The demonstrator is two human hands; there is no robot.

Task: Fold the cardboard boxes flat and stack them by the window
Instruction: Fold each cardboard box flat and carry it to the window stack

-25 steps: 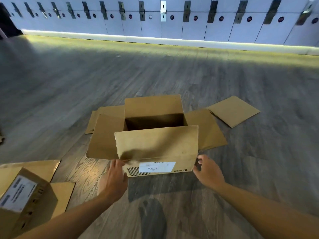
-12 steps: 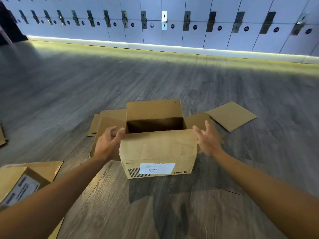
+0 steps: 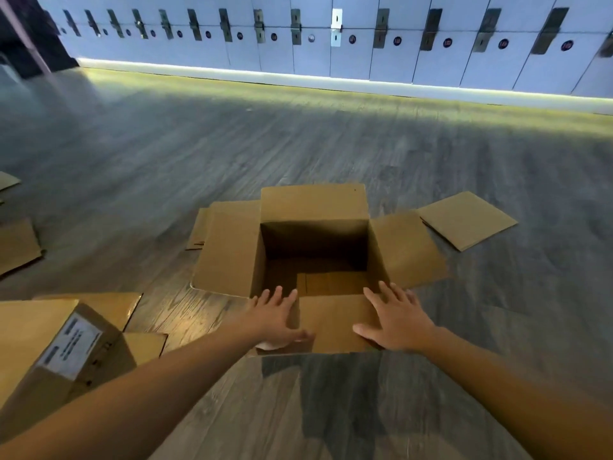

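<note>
An open brown cardboard box (image 3: 315, 207) stands on the wood floor in the middle of the view, all its top flaps spread outward. My left hand (image 3: 275, 318) lies flat with straight fingers on the left part of the near flap (image 3: 335, 323). My right hand (image 3: 394, 318) lies flat on the right part of the same flap, fingers spread toward the box opening. The inside of the box is dark and looks empty. A white label on the near wall is mostly hidden under my left hand.
Another cardboard box with a white label (image 3: 56, 346) sits at the lower left. Flat cardboard pieces lie at the right (image 3: 466, 220), behind the box's left flap (image 3: 199, 230) and at the left edge (image 3: 16, 247). A wall of lockers (image 3: 331, 38) runs along the back.
My hands rose from the box's lower corners, along its sides, onto the near flap. That flap now lies folded down toward me, and the view looks more steeply into the box.
</note>
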